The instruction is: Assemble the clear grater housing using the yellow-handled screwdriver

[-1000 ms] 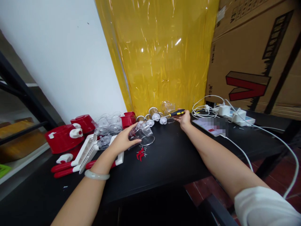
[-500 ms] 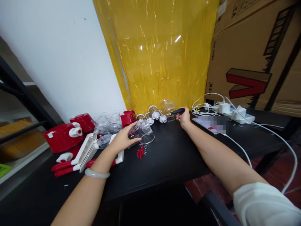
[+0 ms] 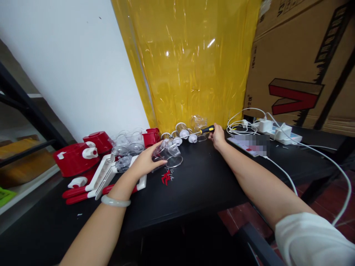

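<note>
Left hand point(image 3: 145, 162) wraps around a clear plastic housing point(image 3: 168, 153) lying on its side on the black table point(image 3: 199, 184), round open rim facing right. Right hand point(image 3: 217, 136), far across the table, grips the black-and-yellow handle of a screwdriver point(image 3: 203, 130), thin shaft pointing left. Just beyond the shaft: three metal drums point(image 3: 181, 129) with white caps. Left of the housing: two red domed parts point(image 3: 83, 153), red-and-white handles point(image 3: 98, 179). Right: one white power strip point(image 3: 279, 133), coiled white cable point(image 3: 240, 127).
</note>
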Demonstrator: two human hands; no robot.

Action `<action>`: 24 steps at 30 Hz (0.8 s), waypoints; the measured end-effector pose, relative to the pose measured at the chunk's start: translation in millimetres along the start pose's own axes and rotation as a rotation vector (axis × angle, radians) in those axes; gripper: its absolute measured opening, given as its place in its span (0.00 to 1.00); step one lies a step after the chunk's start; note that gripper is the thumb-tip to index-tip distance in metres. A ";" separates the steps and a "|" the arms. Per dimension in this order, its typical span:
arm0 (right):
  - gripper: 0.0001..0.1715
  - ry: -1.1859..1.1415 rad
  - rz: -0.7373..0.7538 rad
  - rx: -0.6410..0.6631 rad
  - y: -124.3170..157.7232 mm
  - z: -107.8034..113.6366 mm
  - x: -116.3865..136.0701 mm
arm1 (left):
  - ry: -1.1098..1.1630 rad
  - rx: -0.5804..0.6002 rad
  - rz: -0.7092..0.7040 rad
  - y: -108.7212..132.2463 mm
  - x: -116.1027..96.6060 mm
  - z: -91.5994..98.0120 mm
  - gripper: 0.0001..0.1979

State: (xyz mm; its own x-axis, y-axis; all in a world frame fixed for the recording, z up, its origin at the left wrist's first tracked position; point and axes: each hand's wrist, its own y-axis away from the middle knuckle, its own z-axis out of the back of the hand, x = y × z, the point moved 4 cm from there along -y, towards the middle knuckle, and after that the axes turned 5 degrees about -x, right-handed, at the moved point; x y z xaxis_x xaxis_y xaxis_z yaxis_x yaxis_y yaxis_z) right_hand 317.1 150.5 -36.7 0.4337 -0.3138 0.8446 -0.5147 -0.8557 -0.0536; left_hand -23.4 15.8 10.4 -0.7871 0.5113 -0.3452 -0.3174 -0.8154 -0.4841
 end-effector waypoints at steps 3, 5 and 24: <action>0.06 0.009 -0.070 0.026 1.8 -0.8 -0.3 | -0.010 0.000 0.017 0.0 0.3 0.2 0.45; 0.06 -0.021 -0.070 0.045 3.5 -1.0 1.7 | -0.008 -0.004 0.006 -0.1 -0.5 0.3 0.45; 0.11 -0.064 -0.086 0.045 3.7 0.1 0.9 | -0.011 -0.008 0.000 0.3 -1.7 0.8 0.45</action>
State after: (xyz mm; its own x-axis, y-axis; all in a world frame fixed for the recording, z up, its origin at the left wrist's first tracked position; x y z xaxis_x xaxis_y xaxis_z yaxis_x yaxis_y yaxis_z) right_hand 315.6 147.0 -36.2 0.5219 -0.2627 0.8116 -0.4408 -0.8976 -0.0071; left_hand -22.5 14.5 11.5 -0.7927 0.5081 -0.3369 -0.3131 -0.8135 -0.4901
